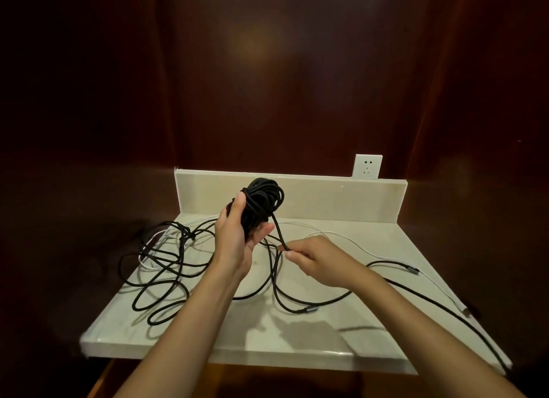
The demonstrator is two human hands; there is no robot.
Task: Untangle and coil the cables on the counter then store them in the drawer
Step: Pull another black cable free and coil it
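A: Status? Where's the cable?

B: Left hand (pixel 237 234) is raised mid-frame, fingers wrapped round a black coil (pixel 261 204). Right hand (pixel 312 259) pinches the black cable (pixel 277 231) running down from the coil, just right of centre. The rest of the black cable (pixel 166 282) lies in loose loops on the bench (pixel 297 338), mostly left and centre, crossed with a white cable (pixel 335 234). One black run (pixel 445 311) goes off the lower-right edge.

A: How to do this wrap well?

B: My take: feed with light tension through the right hand's fingers and lay each turn beside the last at matching loop size. Stop when a white strand rides up with the black and lift it off, don't yank. The knot-looking cluster at left (pixel 185 233) probably needs clearing by hand before it reaches the coil. Mind the metal plug (pixel 309 309) bottom centre so it doesn't whip.

A: Drawer?

B: Not in view.

A: Any labels or writing?

B: None readable. The wall socket (pixel 367 166) at upper right of the bench is plain white, no markings I can make out.
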